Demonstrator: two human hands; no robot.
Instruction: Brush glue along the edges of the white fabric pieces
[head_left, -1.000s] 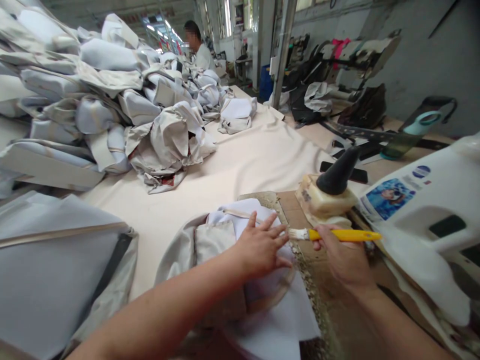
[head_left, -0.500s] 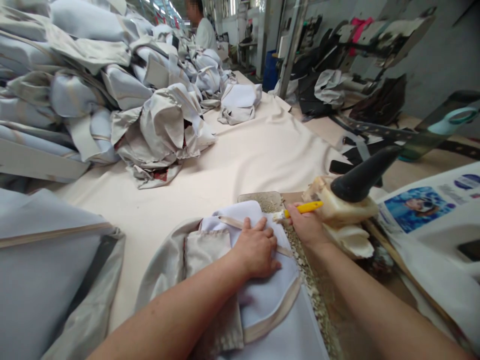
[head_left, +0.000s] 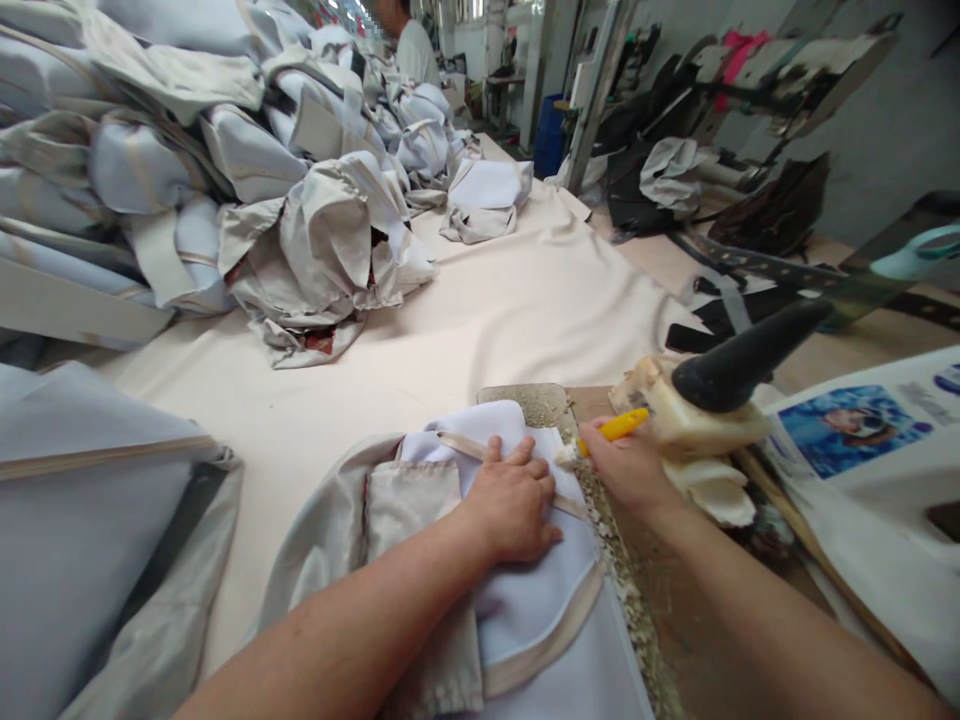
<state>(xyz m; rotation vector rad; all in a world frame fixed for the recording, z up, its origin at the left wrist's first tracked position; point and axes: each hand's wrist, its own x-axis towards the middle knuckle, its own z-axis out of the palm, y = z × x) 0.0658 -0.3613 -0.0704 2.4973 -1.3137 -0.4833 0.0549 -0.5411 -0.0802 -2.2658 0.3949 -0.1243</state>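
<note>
My left hand [head_left: 515,500] lies flat with fingers spread on a white and grey fabric piece [head_left: 540,610], which has beige strips and a grey pocket-like panel [head_left: 416,505]. In my right hand [head_left: 626,465] is a brush with a yellow handle [head_left: 624,424]. Its pale bristles [head_left: 568,456] touch or hover just over the fabric's right edge; I cannot tell which. Along that edge runs a board [head_left: 523,402] crusted with dried, glue-like residue. Past my right hand sits a cream-coloured container [head_left: 701,425] with a black cone-shaped piece [head_left: 750,360] on it.
Several white and grey sewn pieces [head_left: 247,150] are heaped at the left and back. Another piece [head_left: 90,540] lies at near left. A printed white bag [head_left: 847,430] is at right. Pale cloth [head_left: 540,290] covers the table. A person [head_left: 416,50] is in the background.
The brush in my right hand has moved slightly right and down along the fabric's edge. My left hand stays in place. The whole view has shifted a little.
</note>
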